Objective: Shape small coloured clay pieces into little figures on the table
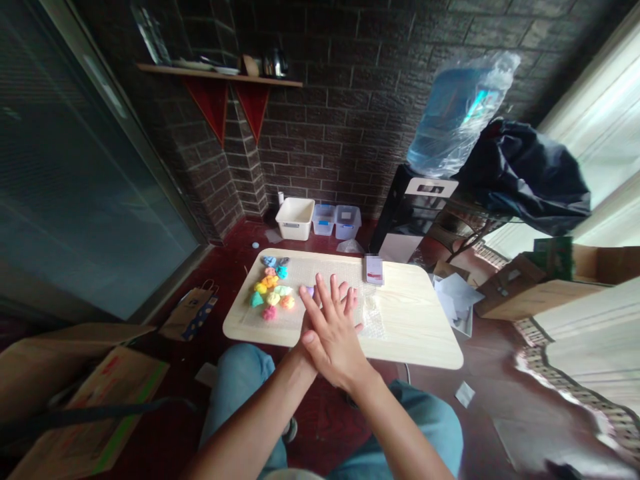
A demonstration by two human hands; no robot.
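Palm to palm, my two hands press together above the near side of the pale table (420, 320). My right hand (334, 337) lies on top with its fingers stretched out and spread. Beneath it my left hand (305, 325) is mostly covered; its extended fingertips show past the right one. Whether anything lies between the palms is hidden. A small purple lump (310, 291) shows beside my right fingertips. To the left sit several soft, clay-like lumps, among them a pink lump (270, 313), a green lump (257, 299) and an orange lump (288, 302), on a clear textured sheet (320, 268).
A phone-like white item (374, 270) lies at the table's far edge. Behind stand a white bin (295, 220), two clear bins and a water dispenser (420, 207). Cardboard boxes (540, 293) are at right, and an open carton (100, 400) at left.
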